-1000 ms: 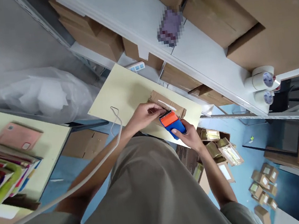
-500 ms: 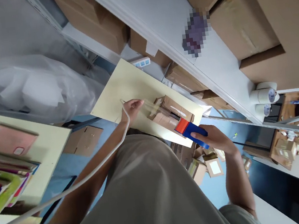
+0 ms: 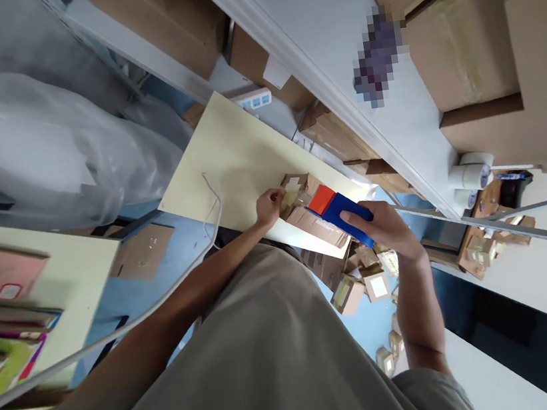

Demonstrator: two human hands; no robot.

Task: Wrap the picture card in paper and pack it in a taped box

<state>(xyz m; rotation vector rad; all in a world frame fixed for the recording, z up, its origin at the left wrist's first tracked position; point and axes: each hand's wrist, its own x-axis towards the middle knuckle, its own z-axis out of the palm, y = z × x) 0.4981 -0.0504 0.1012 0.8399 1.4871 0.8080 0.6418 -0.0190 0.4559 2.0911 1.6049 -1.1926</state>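
My right hand (image 3: 387, 227) grips a blue and red tape dispenser (image 3: 343, 216), its red end against the top of a cardboard box (image 3: 313, 223). The box lies on a pale yellow table (image 3: 226, 151). My left hand (image 3: 270, 207) is at the box's left end, with fingers curled together in a pinch. Clear packing tape (image 3: 293, 192) shows beside those fingertips and runs onto the box. Part of the box is hidden behind the dispenser.
A white cable (image 3: 183, 281) hangs across my left arm. Above the table, a white shelf (image 3: 301, 33) carries cardboard boxes and white rolls (image 3: 468, 176). A power strip (image 3: 254, 98) lies behind the table. Small taped boxes (image 3: 377, 285) sit on the floor to the right.
My left hand has moved right, from away from the box to its left end, and the stretched tape strip is shorter. The dispenser stays at the box, turned slightly. The view has shifted.
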